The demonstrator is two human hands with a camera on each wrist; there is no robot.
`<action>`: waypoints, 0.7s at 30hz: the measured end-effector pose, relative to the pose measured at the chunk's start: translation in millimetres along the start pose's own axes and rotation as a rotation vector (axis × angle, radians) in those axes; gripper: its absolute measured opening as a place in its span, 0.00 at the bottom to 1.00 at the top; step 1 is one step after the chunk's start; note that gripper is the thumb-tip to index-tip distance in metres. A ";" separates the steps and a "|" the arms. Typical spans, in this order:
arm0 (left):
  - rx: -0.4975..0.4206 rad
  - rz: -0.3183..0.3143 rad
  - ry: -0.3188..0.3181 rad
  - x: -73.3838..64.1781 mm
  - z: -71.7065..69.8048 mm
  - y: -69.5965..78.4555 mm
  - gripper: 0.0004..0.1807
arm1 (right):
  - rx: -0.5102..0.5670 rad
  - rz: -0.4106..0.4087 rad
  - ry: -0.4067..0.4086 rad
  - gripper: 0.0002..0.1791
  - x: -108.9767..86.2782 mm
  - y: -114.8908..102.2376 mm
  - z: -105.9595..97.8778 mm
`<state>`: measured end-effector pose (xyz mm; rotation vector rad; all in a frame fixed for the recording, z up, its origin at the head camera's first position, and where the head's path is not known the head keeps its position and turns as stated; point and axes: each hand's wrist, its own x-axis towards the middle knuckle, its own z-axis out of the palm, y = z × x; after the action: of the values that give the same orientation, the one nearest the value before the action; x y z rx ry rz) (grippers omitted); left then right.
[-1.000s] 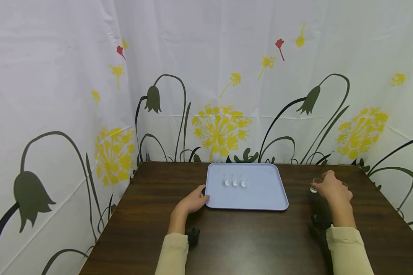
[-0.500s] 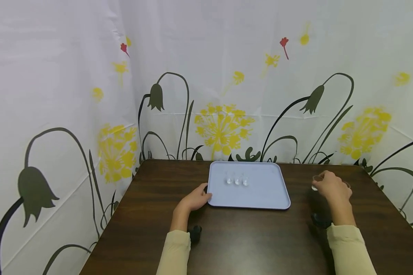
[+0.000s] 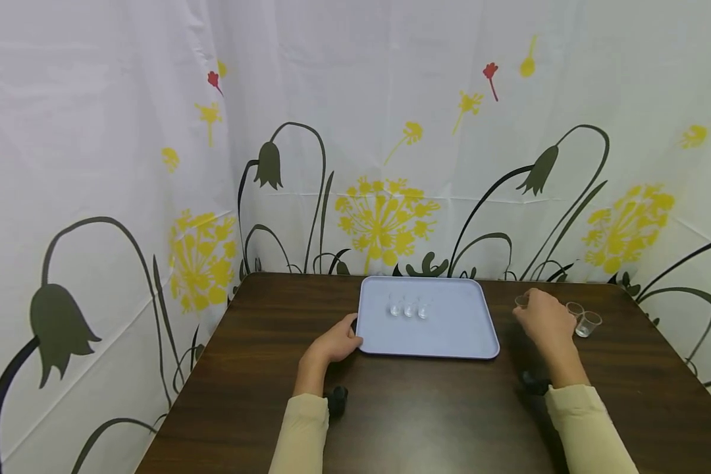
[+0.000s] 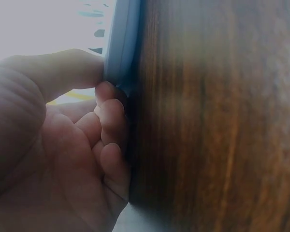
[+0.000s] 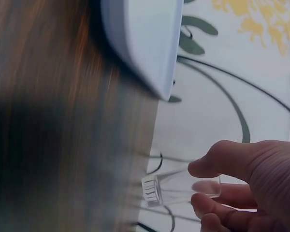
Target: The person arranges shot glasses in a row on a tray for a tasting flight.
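My left hand grips the left edge of a pale blue tray; in the left wrist view its thumb lies on the rim and its curled fingers are at the tray's underside. Three small clear shot glasses stand in a row on the tray. To the right of the tray, my right hand pinches another clear shot glass near its rim between thumb and fingers, the thick base toward the table. Two more shot glasses stand just right of that hand.
Everything is on a dark brown wooden table. A white curtain with flower prints hangs behind the table and along its left side. Black wrist cameras sit on both wrists.
My right hand has moved left toward the tray with the shot glass, leaving two other glasses uncovered behind it. The left hand keeps its grip on the tray.
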<state>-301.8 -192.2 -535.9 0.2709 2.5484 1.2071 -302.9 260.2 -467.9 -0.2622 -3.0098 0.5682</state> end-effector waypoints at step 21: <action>-0.020 -0.030 0.047 -19.6 -1.0 26.4 0.40 | 0.005 -0.170 0.102 0.21 0.8 -54.8 26.8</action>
<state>-282.8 -182.2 -511.0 0.2010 2.5684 1.2416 -314.8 200.5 -472.6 -0.0334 -2.8948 0.5298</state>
